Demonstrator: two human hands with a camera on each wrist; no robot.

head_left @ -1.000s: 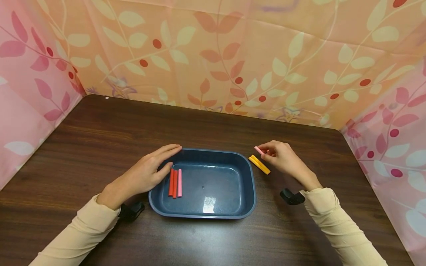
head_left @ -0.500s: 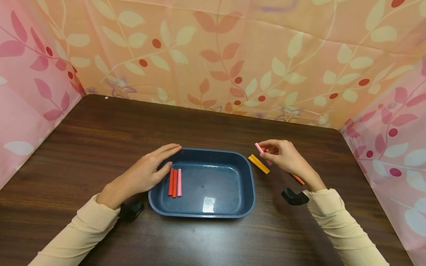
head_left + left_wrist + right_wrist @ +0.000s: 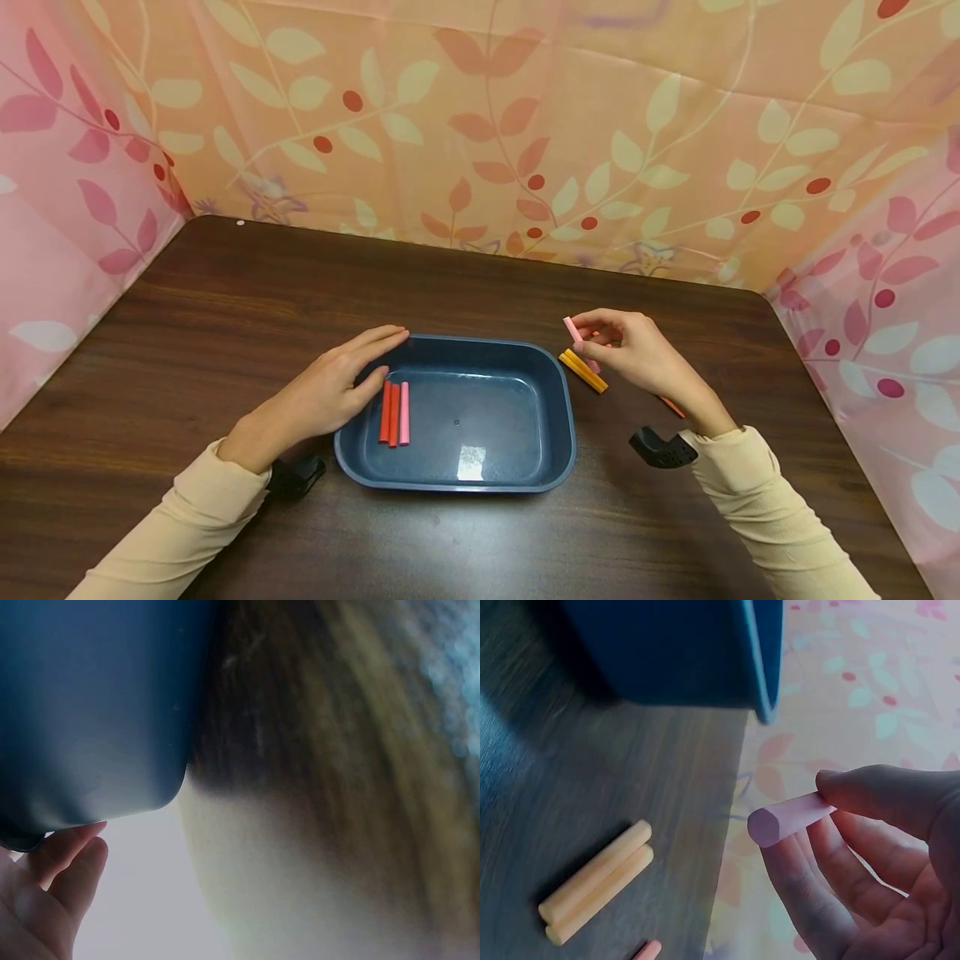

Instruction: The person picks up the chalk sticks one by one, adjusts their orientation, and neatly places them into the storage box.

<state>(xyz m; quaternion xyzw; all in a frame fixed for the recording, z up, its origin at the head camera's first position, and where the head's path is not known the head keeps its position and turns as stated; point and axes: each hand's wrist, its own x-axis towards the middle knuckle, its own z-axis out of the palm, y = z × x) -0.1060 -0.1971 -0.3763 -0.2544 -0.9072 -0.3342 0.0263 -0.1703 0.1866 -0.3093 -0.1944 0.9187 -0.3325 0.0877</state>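
A dark blue plastic tray (image 3: 480, 488) sits on the table, with two red chalk sticks (image 3: 390, 414) and a pink one (image 3: 405, 414) side by side inside at the left. My left hand (image 3: 326, 385) holds its far left corner, thumb over the inside and fingers outside. In the left wrist view, fingers (image 3: 79, 877) touch the tray's outer wall. Right of the tray, my right hand (image 3: 637, 346) pinches a pink chalk stick (image 3: 791, 817) between thumb and fingers, above the table. Two yellow chalk sticks (image 3: 583, 372) lie together just below that hand.
Another pink stick (image 3: 594, 365) shows partly behind the right hand. An orange stick (image 3: 672, 407) lies partly hidden under the right wrist. The dark wooden table (image 3: 360, 275) meets a floral cloth (image 3: 480, 125) at its back and sides.
My right hand has shifted slightly up and left with the pink chalk stick. The orange stick and another pink stick have come into sight beneath it. My left hand stays put.
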